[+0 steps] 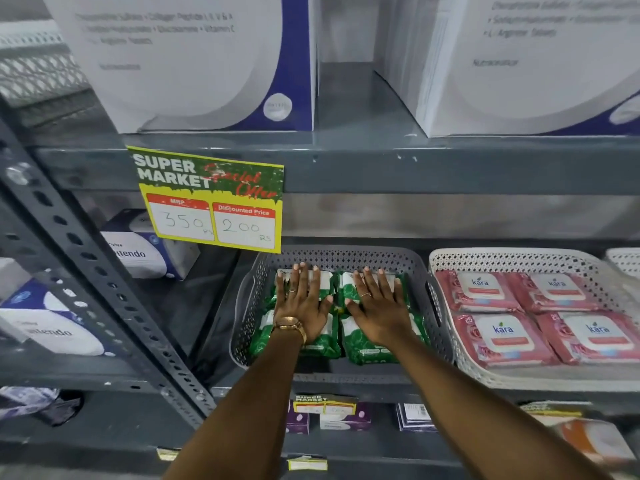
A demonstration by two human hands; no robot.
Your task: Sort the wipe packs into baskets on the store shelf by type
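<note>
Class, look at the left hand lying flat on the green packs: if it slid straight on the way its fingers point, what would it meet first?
Probably the far wall of the grey perforated plastic basket. The left hand lies flat on the green wipe packs, fingers pointing at that wall. The gap is hard to judge.

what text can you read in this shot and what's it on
"SUPER MARKET", "Special Offer", "MRP 350", "Discounted Price 200 RS": yellow-green paper price sign on the grey shelf edge.
"kara": pink wipe packs in the white plastic basket.
"...ntendo": white-blue boxes, partly cut off.
Upper white boxes, green packs, lower tags: too blurred.
</note>
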